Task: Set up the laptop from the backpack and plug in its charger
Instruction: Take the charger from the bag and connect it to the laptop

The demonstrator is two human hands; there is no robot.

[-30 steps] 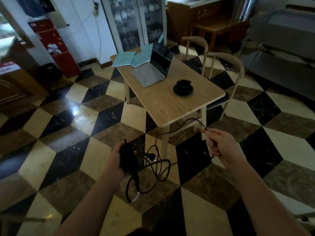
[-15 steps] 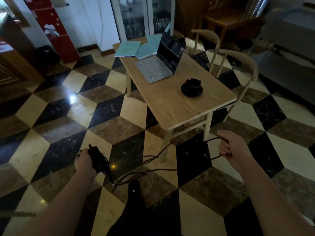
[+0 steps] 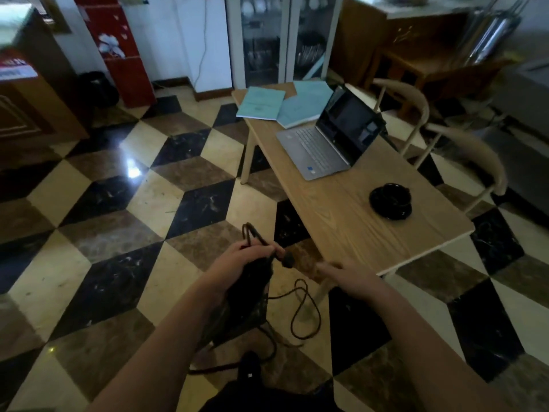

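Standing over checkered marble floor (image 3: pixel 98 203), glare patch mid-room. Wooden table (image 3: pixel 350 221) holds open laptop (image 3: pixel 326 144), teal booklets (image 3: pixel 261 104), black cup and saucer (image 3: pixel 390 200); chairs behind. Left hand (image 3: pixel 237 263) grips charger brick (image 3: pixel 252 281), cord loops hanging. Right hand (image 3: pixel 347 278) blurred, fingers extended, holding nothing.

Hands are close together now: left hand (image 3: pixel 237 263) bunches the charger (image 3: pixel 252 281) cable up, right hand (image 3: pixel 350 278) has let go.
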